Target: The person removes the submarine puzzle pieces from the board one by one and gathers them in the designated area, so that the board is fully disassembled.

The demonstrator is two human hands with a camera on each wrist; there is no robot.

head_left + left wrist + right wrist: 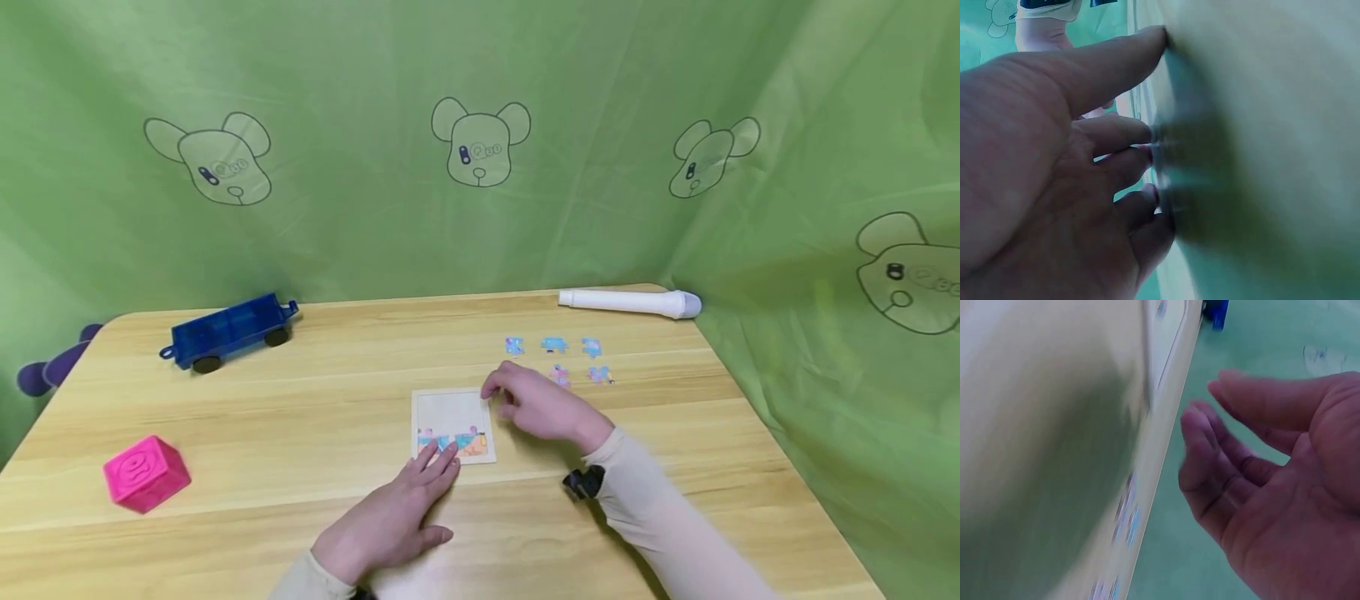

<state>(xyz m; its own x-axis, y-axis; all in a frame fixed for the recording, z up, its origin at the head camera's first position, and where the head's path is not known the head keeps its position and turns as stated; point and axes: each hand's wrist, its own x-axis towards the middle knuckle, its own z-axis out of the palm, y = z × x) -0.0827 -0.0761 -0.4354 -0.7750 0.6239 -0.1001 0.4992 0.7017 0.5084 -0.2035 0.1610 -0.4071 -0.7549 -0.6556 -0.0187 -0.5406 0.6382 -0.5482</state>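
A small square puzzle tray (452,410) lies on the table, with puzzle pieces (474,443) in its near end and its far part bare. My left hand (393,517) rests its fingertips on the tray's near edge and the pieces there; seen from the left wrist, its fingers reach down to the surface. Over the tray's right side hovers my right hand (543,404), fingers loosely bent. Thumb and fingertips stand apart in the right wrist view, with nothing between them. Several loose puzzle pieces (554,343) lie beyond the right hand in two rows.
A blue toy wagon (231,332) stands at the back left, and a pink cube (147,473) sits nearer on the left. Along the back right edge lies a white microphone-shaped object (626,302). Green curtain (360,167) hangs behind and beside the wooden table (300,450).
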